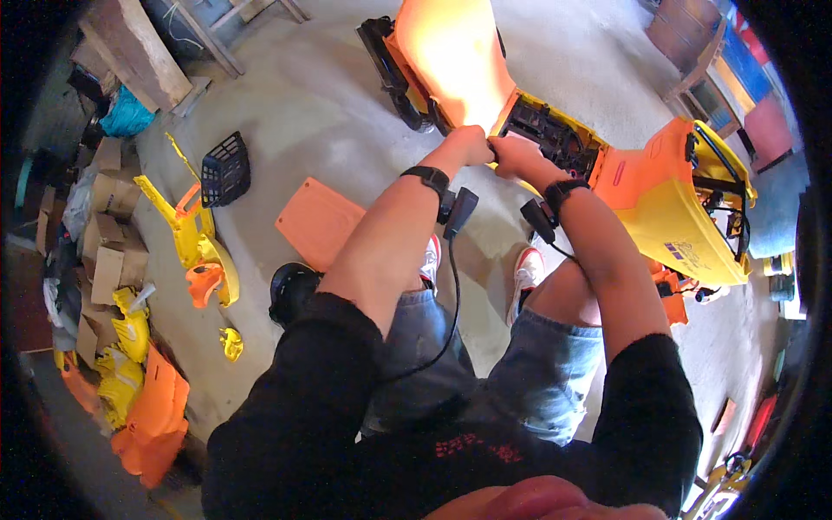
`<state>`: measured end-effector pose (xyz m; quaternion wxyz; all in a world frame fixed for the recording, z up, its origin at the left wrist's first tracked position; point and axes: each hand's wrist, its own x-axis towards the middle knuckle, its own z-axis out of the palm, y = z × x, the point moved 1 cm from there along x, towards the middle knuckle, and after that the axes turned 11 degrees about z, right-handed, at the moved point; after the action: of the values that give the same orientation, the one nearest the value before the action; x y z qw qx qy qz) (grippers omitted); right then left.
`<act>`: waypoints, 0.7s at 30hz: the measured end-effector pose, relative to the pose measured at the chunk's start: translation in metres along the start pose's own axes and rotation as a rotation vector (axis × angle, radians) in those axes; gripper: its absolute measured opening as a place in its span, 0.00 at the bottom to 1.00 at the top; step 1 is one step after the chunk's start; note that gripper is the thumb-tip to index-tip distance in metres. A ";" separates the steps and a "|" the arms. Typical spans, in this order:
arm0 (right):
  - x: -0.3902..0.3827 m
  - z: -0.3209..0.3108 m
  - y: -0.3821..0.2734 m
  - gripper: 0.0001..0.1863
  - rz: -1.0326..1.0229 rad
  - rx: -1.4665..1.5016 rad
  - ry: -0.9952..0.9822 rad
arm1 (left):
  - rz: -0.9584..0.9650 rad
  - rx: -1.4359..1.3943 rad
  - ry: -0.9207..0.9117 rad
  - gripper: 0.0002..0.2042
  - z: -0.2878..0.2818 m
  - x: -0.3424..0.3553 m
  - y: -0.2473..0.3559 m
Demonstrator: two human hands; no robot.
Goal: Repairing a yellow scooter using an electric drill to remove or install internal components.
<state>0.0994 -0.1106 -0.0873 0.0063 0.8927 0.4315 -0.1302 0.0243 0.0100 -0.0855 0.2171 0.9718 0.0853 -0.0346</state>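
Both my arms reach forward to a yellow and orange scooter (620, 165) with its floor section open. My left hand (469, 145) is closed by the near edge of that opening, next to the orange seat part (459, 61). Close beside it, my right hand (517, 158) has its fingers curled in. Something small and dark shows between the two hands, too small and hidden to name. Dark parts and wiring (555, 137) lie exposed in the opening just beyond my right hand. Glare washes out much of the seat part.
A flat orange panel (316, 221) and a black round object (293, 293) lie left of my feet. Farther left are a black basket (225, 169), yellow body panels (186, 230), cardboard boxes (115, 234) and orange panels (154, 416). Cabled devices hang at both my wrists.
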 end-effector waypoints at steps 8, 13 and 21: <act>-0.070 -0.079 0.030 0.15 0.437 0.965 0.165 | 0.199 -1.401 0.346 0.18 -0.063 -0.013 0.034; -0.111 -0.081 0.045 0.09 0.596 2.073 -0.190 | -0.124 -1.599 0.333 0.07 -0.017 -0.005 -0.042; -0.145 -0.058 0.093 0.05 0.615 2.464 -0.088 | -0.549 -1.574 0.213 0.07 0.081 0.048 -0.123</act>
<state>0.0982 -0.2727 -0.0062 -0.7806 0.3653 -0.1996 -0.4663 0.0465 0.0927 -0.2146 0.8064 0.4794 0.3379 0.0753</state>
